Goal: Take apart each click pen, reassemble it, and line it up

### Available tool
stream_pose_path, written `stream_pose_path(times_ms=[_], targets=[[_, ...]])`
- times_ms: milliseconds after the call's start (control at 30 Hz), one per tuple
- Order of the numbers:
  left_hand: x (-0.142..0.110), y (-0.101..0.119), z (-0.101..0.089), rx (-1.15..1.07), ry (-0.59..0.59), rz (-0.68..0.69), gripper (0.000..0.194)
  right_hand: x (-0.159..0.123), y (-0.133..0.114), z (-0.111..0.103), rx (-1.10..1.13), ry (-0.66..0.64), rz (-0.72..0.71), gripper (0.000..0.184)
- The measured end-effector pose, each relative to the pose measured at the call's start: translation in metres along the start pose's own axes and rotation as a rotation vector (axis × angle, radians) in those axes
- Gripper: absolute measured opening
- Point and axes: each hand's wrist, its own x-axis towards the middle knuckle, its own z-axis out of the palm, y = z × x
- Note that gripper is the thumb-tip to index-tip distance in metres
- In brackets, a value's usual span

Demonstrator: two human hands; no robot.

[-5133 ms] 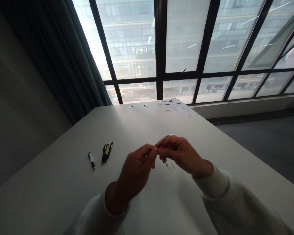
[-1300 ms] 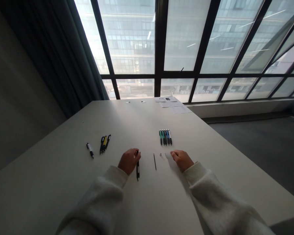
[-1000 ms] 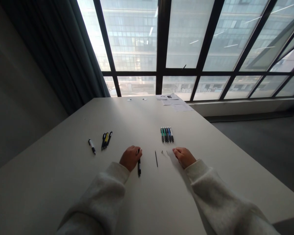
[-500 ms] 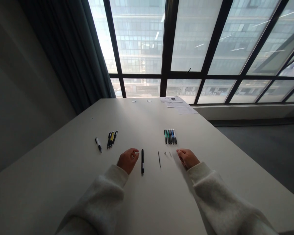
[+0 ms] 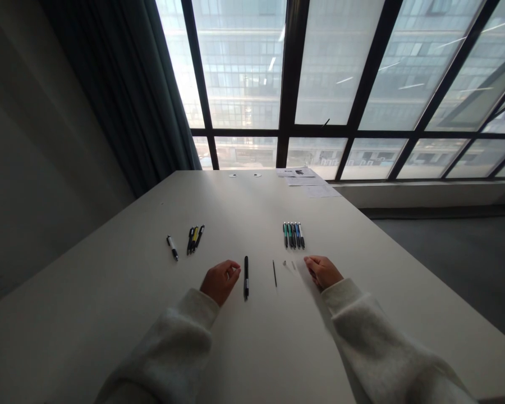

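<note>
My left hand point(image 5: 221, 282) rests palm down on the white table point(image 5: 109, 303), fingers loosely curled, holding nothing. Just right of it lies a black pen point(image 5: 246, 278), not touched. My right hand point(image 5: 323, 272) rests on the table, fingers lightly curved, also empty. Nearest to it are two tiny pale pen parts point(image 5: 288, 264). A thin black pen refill point(image 5: 274, 273) lies between my hands, pointing away from me.
A tight row of several pens point(image 5: 293, 235) lies ahead. Further left are a small bunch of black and yellow pens point(image 5: 194, 238) and a single white pen point(image 5: 172, 247). Papers point(image 5: 307, 180) lie at the far edge. Floor shows beyond the right edge.
My left hand has come off the black pen and moved left, leaving the pen lying apart from it. The view has shifted slightly; my right hand has barely moved.
</note>
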Motion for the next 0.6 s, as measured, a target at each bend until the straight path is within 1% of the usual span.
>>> stream_pose_path(times_ms=[200,300,400,467,600], targets=[[0.001,0.003,-0.002,0.025,-0.061,0.005,0.024,-0.001,-0.003,0.001,-0.100,0.009,-0.007,0.038],[0.002,0.005,-0.004,0.054,-0.089,0.004,0.022,-0.003,-0.009,-0.001,-0.224,0.019,-0.031,0.037],[0.000,0.008,-0.005,0.070,-0.082,-0.009,0.021,-0.011,-0.020,0.002,-0.393,0.030,-0.103,0.038],[-0.002,0.013,-0.004,0.088,-0.081,-0.025,0.025,-0.019,-0.029,0.012,-0.503,0.020,-0.160,0.035],[-0.011,0.031,0.000,0.205,-0.115,-0.060,0.044,-0.040,-0.043,0.045,-0.669,0.010,-0.206,0.023]])
